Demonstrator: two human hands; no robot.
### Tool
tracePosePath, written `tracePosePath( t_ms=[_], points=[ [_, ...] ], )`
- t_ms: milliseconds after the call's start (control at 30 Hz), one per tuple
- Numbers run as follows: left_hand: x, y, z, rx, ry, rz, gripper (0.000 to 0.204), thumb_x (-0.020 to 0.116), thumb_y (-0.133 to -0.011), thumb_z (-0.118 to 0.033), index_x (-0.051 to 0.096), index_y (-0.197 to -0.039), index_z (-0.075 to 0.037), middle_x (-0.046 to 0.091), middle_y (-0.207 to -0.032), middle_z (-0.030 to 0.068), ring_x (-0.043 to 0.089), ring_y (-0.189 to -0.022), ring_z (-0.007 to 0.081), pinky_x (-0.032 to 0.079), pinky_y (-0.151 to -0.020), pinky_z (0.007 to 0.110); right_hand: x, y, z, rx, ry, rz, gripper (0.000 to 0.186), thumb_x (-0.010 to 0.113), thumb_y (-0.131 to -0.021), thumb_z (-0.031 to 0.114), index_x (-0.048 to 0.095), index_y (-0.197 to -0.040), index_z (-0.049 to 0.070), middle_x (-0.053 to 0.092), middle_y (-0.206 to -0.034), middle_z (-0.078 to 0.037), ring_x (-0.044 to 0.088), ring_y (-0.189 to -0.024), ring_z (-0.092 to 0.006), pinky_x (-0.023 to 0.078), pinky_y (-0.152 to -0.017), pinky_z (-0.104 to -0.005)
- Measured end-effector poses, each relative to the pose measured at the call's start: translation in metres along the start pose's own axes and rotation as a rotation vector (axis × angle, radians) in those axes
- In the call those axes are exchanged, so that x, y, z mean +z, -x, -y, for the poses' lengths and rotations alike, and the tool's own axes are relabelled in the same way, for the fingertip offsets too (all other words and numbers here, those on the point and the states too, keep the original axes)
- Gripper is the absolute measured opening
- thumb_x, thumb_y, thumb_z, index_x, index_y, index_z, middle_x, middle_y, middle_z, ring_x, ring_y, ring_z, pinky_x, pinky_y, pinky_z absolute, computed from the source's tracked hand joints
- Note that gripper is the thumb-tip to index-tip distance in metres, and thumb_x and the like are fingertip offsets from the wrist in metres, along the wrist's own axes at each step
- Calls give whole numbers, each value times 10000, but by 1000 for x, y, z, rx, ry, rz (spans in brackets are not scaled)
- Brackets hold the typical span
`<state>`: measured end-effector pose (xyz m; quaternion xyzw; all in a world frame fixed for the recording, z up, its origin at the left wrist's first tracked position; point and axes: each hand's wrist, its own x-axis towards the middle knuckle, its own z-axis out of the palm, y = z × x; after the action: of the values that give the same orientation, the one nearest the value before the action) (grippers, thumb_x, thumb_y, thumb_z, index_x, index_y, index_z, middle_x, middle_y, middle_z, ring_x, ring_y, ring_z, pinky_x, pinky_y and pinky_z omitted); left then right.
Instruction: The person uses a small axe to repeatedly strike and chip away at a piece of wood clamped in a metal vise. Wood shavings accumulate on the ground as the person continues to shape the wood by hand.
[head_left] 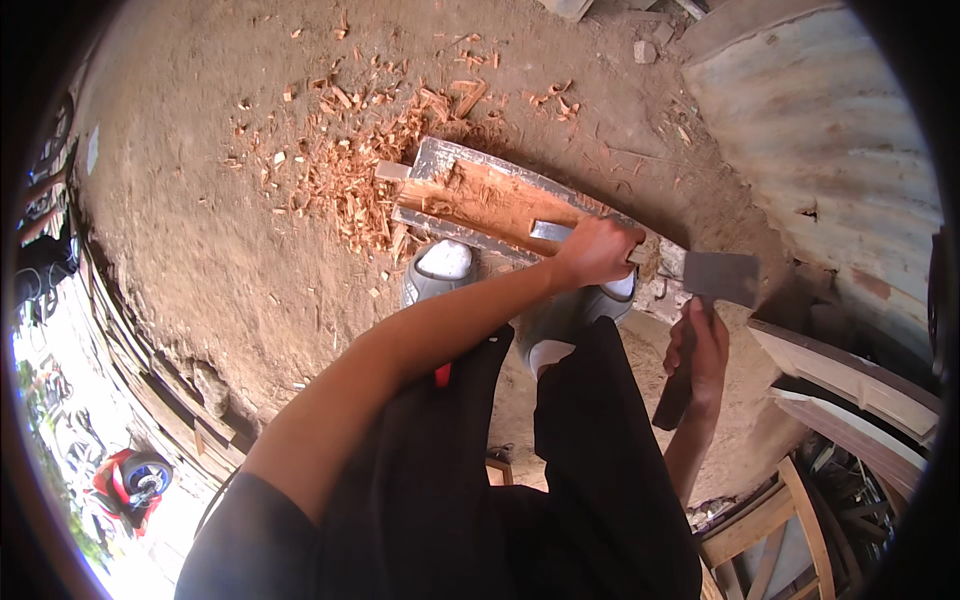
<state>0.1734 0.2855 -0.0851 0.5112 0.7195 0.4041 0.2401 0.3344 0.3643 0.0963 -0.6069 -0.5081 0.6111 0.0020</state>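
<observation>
A long hollowed wooden block [470,150], orange inside with a weathered grey rim, lies on the ground in front of my shoes. My left hand [598,250] is closed around a chisel [550,231], its metal blade pointing left into the hollow. The chisel's butt end shows just right of the fist. My right hand [704,345] grips the dark handle of a wooden mallet [722,278]. The mallet's blocky head hangs to the right of the chisel's butt, with a small gap between them. My left forearm crosses above my legs.
Orange wood chips [365,185] are strewn over the dirt floor at the block's left end. A corrugated metal sheet [830,140] stands at the right. Wooden boards [850,375] and a wooden frame [760,525] sit at the lower right. A red motorcycle [125,490] is at the far left.
</observation>
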Motion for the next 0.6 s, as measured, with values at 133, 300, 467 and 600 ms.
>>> tracePosePath(
  t_ms=[133, 300, 467, 600],
  points=[
    [-2, -8, 0, -24, -1, 51, 252, 722, -706, -194, 704, -939, -100, 705, -736, 175, 724, -747, 376, 559, -650, 504, 28, -10, -34, -126, -165, -178, 308, 576, -1056, 361, 531, -988, 64, 506, -671, -29, 494, -447, -140, 404, -395, -311],
    [-6, -1, 2, -12, -35, 71, 245, 714, -705, -186, 703, -934, -99, 706, -739, 177, 723, -739, 372, 556, -636, 499, 3, -10, -17, 3, 61, -41, 339, 612, -1030, 382, 517, -945, 68, 512, -659, -34, 504, -442, -143, 413, -400, -315],
    [-4, -3, 3, -26, -18, 60, 226, 714, -708, -191, 692, -913, -98, 708, -745, 170, 722, -742, 372, 550, -630, 501, 25, -14, -39, -43, 62, -89, 319, 593, -1041, 373, 544, -978, 63, 519, -667, -23, 519, -465, -127, 417, -409, -306],
    [-6, 5, 13, -50, -3, 7, 211, 717, -705, -196, 682, -887, -96, 703, -746, 168, 715, -738, 376, 542, -629, 509, 14, -2, -19, 43, 145, 31, 347, 603, -1043, 427, 558, -1022, 84, 498, -664, -18, 493, -444, -103, 388, -383, -267]
  ],
)
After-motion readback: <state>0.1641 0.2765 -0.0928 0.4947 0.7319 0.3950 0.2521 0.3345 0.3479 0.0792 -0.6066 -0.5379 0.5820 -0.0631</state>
